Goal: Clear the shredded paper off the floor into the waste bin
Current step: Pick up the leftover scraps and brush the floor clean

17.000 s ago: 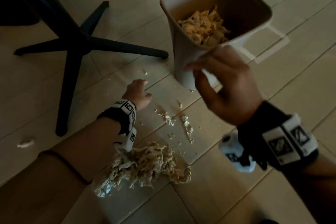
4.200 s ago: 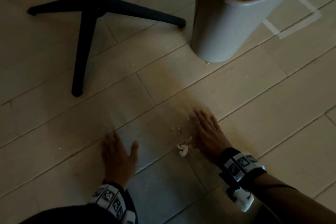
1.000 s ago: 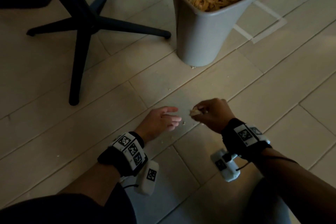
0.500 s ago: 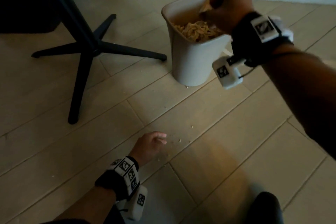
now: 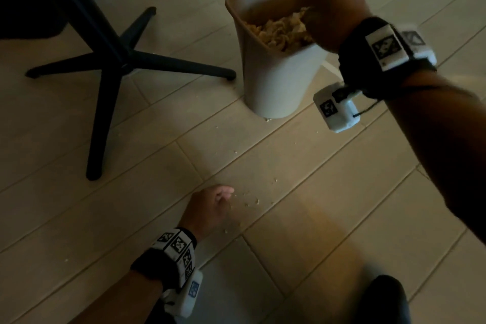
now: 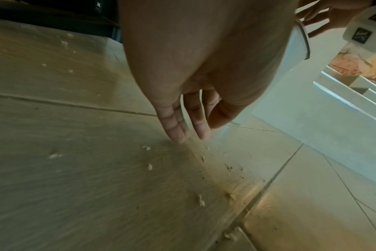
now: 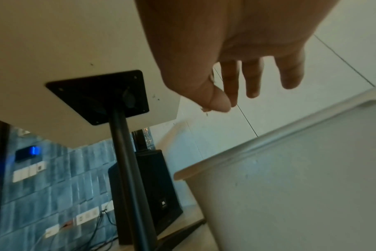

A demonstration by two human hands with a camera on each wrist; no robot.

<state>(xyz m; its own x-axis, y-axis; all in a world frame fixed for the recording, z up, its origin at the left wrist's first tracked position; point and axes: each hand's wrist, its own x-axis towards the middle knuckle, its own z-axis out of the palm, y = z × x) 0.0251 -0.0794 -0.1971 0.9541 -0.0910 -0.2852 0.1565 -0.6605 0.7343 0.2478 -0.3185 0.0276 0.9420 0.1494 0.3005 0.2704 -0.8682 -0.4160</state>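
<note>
The shredded paper (image 5: pixel 281 31) lies almost wholly heaped in the waste bin (image 5: pixel 273 81) at far centre. Only crumbs (image 5: pixel 256 201) remain on the floor (image 5: pixel 328 192), near the left hand (image 5: pixel 210 209), whose relaxed fingers (image 6: pixel 178 125) touch the floor holding nothing. The right hand (image 5: pixel 326 2) hovers over the bin, fingers apart, a fleck at the thumb. The bin's depth is hidden.
</note>
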